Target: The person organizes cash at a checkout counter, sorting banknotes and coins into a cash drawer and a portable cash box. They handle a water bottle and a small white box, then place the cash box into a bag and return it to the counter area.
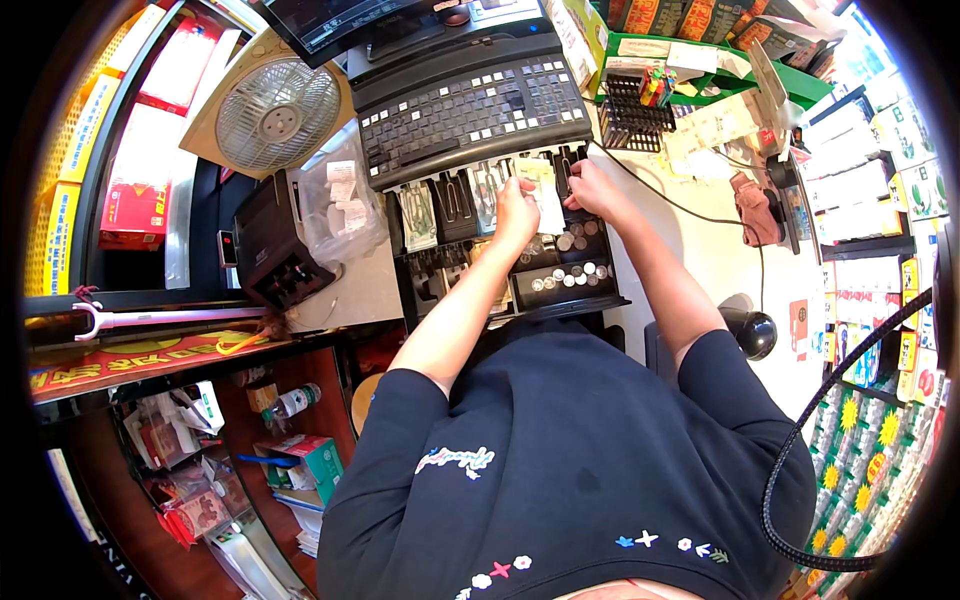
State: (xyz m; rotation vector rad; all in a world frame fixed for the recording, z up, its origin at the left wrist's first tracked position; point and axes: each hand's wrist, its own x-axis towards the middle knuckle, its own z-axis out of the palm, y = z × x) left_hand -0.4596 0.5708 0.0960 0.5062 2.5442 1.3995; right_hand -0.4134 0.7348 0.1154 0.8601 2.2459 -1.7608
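Note:
An open cash drawer [510, 304] lies below a black keyboard [472, 112]. Its back row holds banknotes [418, 216] under clips, and coins [576, 276] lie in compartments at the right. My left hand [517, 214] is over the middle slots, its fingers at some pale notes [551, 202]; whether it grips them is unclear. Beside it, my right hand [592, 189] has curled fingers at the dark clip of the slot just right of those notes, above the coins. What its fingertips hold, if anything, cannot be made out.
Left of the drawer stand a black machine [274, 240], a clear plastic bag with paper slips [345, 202] and a fan [277, 112]. A black cable [675, 196] crosses the counter at the right, near a black rack with lighters [637, 112] and a round black device [750, 334].

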